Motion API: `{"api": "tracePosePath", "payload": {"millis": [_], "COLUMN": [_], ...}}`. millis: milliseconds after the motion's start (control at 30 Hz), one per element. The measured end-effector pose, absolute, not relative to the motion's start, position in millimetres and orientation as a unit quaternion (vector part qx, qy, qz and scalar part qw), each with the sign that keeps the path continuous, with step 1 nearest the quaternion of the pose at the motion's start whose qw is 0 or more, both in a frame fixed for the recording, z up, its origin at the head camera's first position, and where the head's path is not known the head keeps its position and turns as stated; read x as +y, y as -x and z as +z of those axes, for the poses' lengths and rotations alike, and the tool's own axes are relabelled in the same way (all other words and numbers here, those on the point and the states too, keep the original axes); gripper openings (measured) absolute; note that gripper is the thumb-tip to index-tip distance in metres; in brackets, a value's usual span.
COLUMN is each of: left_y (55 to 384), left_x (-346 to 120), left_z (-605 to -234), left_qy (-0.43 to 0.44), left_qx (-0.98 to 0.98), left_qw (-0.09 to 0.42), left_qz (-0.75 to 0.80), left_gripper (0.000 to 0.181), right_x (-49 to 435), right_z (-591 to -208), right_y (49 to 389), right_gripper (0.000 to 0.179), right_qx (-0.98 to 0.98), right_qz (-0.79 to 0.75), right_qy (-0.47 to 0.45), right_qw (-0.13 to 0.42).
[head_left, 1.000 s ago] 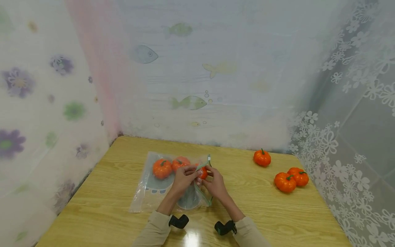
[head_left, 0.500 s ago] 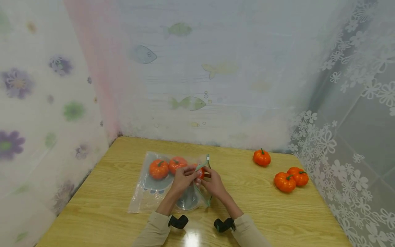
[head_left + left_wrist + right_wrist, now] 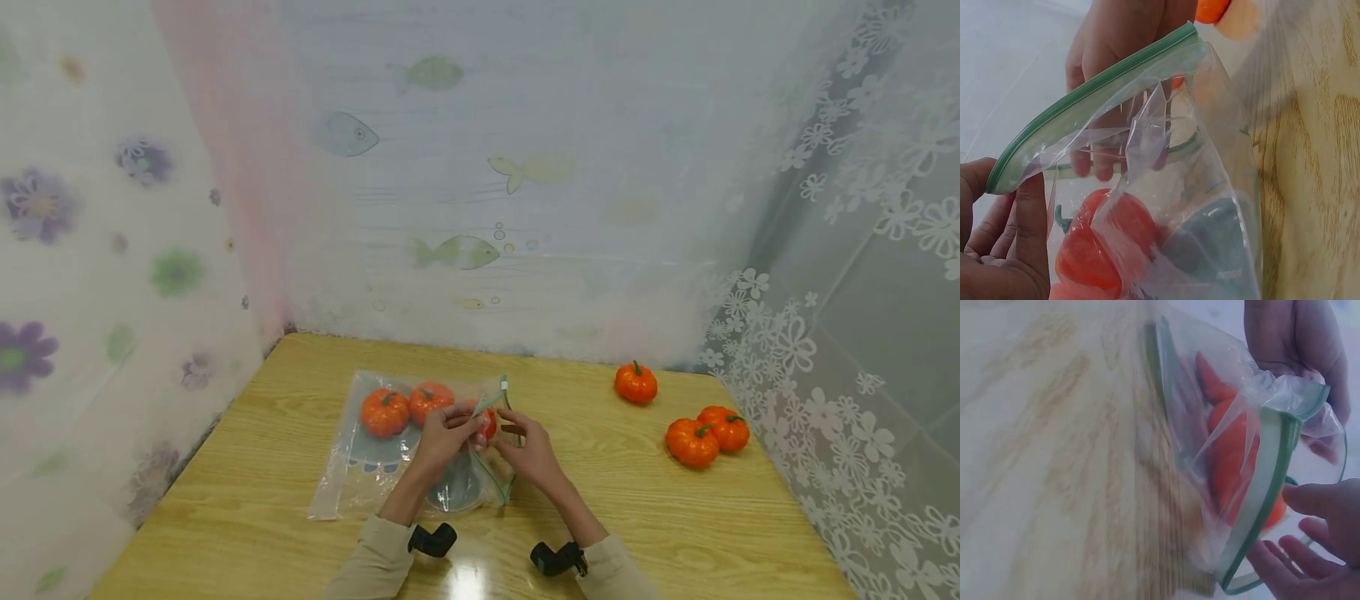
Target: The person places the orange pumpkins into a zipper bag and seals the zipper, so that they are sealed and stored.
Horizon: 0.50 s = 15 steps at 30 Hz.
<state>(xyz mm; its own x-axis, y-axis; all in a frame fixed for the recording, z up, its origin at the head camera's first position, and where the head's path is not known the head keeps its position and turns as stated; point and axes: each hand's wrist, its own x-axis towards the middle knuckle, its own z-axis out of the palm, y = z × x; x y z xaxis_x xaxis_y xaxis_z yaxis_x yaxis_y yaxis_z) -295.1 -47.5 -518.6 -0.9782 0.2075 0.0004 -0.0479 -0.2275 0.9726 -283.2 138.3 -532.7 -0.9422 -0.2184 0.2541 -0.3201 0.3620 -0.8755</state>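
A clear zip bag (image 3: 341,479) with a green zip edge lies on the table, its mouth facing right. My left hand (image 3: 438,442) pinches the upper lip of the mouth; the left wrist view shows thumb and fingers on the green zip edge (image 3: 1079,97). Just inside the mouth is a small orange toy pumpkin (image 3: 488,423), partly hidden by my left fingers. My right hand (image 3: 534,454) is at the mouth, fingers loosely bent and apart, holding nothing; in the right wrist view its fingertips (image 3: 1297,499) are close to the pumpkin. Two more pumpkins (image 3: 386,412) (image 3: 431,402) lie deeper in the bag.
On the wooden table's (image 3: 600,517) right side stand a single pumpkin (image 3: 636,384) at the back and two touching pumpkins (image 3: 692,443) (image 3: 726,429) nearer. A patterned curtain (image 3: 600,275) hangs behind the table. Grey printed shapes (image 3: 453,487) show on the bag.
My right hand has drawn back slightly to the right, away from the pumpkin in the bag's mouth. My left hand keeps its pinch. The bag has shifted slightly left with its pumpkins.
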Motion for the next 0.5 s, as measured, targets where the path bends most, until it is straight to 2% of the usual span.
{"api": "tracePosePath", "payload": {"millis": [200,500], "left_y": [295,294], "left_x": [-49,-48], "left_z": [-520,-518], "left_qy": [-0.072,-0.063], "left_qx": [0.602,0.612], "left_qw": [0.084,0.079], "left_qz": [0.791,0.785], "left_gripper": [0.038,0.037], "right_x": [148,171], "right_z": [-531,-537], "right_y": [272,258], "right_gripper": [0.041,0.038], "right_qx": [-0.800,-0.772], "right_qz": [0.581,0.623], "right_qy": [-0.133,-0.106], "right_qw": [0.069,0.064]}}
